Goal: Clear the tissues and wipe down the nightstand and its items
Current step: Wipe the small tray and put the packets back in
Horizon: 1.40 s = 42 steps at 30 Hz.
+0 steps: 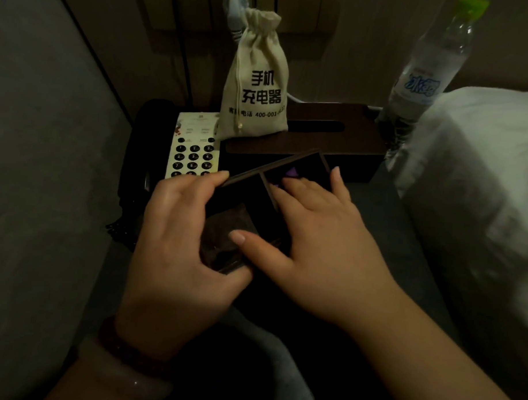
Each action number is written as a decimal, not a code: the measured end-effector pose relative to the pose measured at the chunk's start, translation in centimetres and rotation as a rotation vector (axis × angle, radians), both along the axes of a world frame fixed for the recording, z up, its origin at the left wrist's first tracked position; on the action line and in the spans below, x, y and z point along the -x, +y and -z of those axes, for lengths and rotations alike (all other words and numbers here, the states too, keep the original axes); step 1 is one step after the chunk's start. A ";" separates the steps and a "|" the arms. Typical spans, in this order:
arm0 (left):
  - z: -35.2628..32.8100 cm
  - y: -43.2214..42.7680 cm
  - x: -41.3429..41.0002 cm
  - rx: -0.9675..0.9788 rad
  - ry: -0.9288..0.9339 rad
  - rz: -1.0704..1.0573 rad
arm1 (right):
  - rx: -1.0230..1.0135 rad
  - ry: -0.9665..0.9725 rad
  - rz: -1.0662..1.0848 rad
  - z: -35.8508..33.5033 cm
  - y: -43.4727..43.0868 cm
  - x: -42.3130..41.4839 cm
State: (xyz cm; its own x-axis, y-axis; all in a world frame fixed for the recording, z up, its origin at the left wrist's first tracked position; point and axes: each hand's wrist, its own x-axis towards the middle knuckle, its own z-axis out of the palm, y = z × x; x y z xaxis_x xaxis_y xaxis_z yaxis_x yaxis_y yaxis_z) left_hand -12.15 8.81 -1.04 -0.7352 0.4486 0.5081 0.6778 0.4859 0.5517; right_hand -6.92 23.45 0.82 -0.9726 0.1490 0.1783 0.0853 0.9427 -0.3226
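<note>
A small dark tray with two compartments (291,162) is tilted up over the nightstand (382,210). My left hand (177,241) grips the tray's left side, fingers on the far rim and thumb under the near edge. My right hand (321,237) lies with straight fingers in the right compartment on something purple (292,172), and its thumb rests over a dark packet (226,225) in the left compartment. Behind the tray stands a dark wooden tissue box (357,137); no tissue shows in its slot.
A phone with a white keypad (192,149) sits at the left. A beige drawstring pouch (258,80) stands on the tissue box. A clear water bottle (425,73) is at the back right, beside white bedding (482,177). A grey padded panel (48,162) borders the left.
</note>
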 end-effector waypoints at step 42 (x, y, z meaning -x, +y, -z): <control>-0.8 0.3 -0.7 -0.081 0.115 -0.044 | 0.106 0.058 -0.037 -0.2 0.7 -0.2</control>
